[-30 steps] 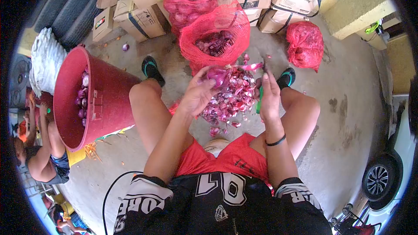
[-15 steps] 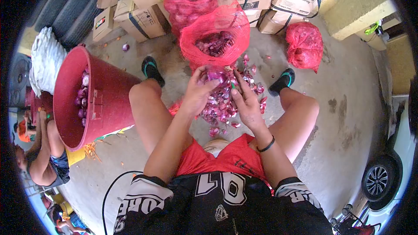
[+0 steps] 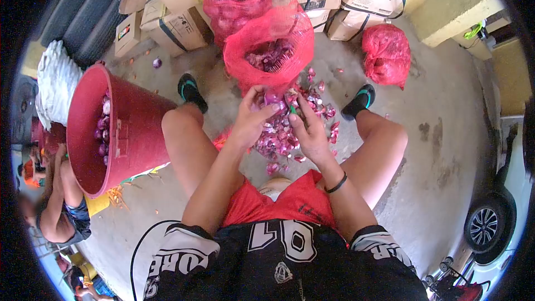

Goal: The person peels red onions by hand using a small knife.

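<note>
while the left hand [image 3: 251,118] curls its fingers around a red onion [image 3: 271,98], the right hand [image 3: 310,127] grips what looks like a green-handled knife [image 3: 293,110] just beside it. the onion is held above a heap of onion skins [image 3: 276,139] on the concrete floor [image 3: 440,92], to the near side of an open red mesh sack [image 3: 301,27]. it should be light and firm, slippery where bare, its dry skin flaking easily; its rounded sides seem the best hold.

Round purple onion [image 3: 271,98], partly covered, held aloft; green-handled tool [image 3: 293,110], mostly hidden, at onion's 4 o'clock; papery purple-white skins [image 3: 274,140] heaped at 6 o'clock.
</note>
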Available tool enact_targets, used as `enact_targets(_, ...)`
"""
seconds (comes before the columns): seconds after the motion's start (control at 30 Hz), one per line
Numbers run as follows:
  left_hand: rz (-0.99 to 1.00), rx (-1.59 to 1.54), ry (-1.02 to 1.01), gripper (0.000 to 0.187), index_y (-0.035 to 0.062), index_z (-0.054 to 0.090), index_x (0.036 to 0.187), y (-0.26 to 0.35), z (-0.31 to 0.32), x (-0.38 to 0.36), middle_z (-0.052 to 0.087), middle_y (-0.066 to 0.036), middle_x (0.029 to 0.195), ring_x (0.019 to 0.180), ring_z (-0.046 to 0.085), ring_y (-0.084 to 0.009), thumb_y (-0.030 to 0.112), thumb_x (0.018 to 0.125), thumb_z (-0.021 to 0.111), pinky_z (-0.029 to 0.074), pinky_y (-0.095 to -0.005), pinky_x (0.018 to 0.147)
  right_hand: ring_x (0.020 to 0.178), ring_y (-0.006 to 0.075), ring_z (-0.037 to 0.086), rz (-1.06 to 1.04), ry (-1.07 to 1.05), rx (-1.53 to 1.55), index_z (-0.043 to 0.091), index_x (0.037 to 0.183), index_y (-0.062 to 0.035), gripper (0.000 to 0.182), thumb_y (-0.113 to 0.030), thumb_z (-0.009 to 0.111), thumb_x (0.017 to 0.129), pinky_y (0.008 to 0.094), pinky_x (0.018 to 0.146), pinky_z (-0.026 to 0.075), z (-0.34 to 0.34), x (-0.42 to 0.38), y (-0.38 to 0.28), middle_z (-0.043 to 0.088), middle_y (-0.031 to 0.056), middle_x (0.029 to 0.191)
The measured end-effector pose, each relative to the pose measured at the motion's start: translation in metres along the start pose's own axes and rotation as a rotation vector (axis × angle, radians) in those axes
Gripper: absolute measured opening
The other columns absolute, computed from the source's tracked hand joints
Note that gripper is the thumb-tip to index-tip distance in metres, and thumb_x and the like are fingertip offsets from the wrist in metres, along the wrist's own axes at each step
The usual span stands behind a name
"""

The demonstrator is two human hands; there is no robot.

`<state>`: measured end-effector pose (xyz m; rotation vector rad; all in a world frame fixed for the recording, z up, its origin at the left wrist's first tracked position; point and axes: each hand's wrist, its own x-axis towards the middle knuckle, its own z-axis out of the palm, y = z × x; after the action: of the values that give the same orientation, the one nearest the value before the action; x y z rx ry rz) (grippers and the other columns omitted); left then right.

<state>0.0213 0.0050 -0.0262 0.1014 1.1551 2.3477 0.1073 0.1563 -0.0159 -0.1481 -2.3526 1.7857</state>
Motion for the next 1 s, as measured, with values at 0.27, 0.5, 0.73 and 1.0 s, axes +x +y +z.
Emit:
enact_targets(0.27, -0.108, -0.142, -0.054, 0.042, 0.0022, 0.047, 0.122, 0.008, -0.007, -0.002, 0.06, -0.011, 0.116, 0.107, 0.061, -0.0226, 0.001, 0.085, 0.067, 0.052, -0.0393, 0.091, 0.096, 0.0133, 0.054, 0.243, -0.021, 0.042, 0.036, 0.146, -0.003, 0.052, -0.028, 0.048, 0.102, 0.028, 0.088, 0.045, -0.009, 0.007, 0.039, 0.06, 0.0064, 0.113)
enact_targets(0.5, -0.068, -0.049, -0.018, 0.044, 0.0029, 0.044, 0.127, 0.01, -0.012, -0.004, 0.06, -0.015, 0.12, 0.109, 0.062, -0.0274, 0.008, 0.089, 0.065, 0.052, -0.0449, 0.094, 0.103, 0.0264, 0.066, -0.294, 0.001, -0.157, 0.043, 0.14, 0.0003, 0.047, -0.014, 0.053, 0.097, 0.0362, 0.09, 0.049, -0.018, 0.0, -0.004, 0.065, 0.0219, 0.115)
enact_targets(0.73, -0.087, -0.028, 0.004, 0.04, 0.0031, 0.046, 0.123, 0.009, -0.009, -0.005, 0.059, -0.011, 0.115, 0.103, 0.061, -0.0198, 0.001, 0.087, 0.065, 0.053, -0.0365, 0.089, 0.107, 0.0335, 0.063, -0.172, -0.066, -0.178, 0.047, 0.138, -0.0007, 0.045, -0.011, 0.056, 0.094, 0.0361, 0.093, 0.048, -0.012, 0.0, -0.02, 0.063, 0.0227, 0.117)
enact_targets(1.0, -0.128, -0.068, -0.034, 0.043, 0.0034, 0.048, 0.122, 0.011, -0.006, -0.003, 0.06, -0.01, 0.113, 0.101, 0.062, -0.0194, -0.001, 0.084, 0.068, 0.054, -0.0348, 0.086, 0.101, 0.0257, 0.064, -0.165, -0.004, -0.062, 0.054, 0.132, -0.0032, 0.036, -0.01, 0.052, 0.097, 0.0323, 0.091, 0.048, -0.01, 0.003, -0.008, 0.065, 0.0183, 0.114)
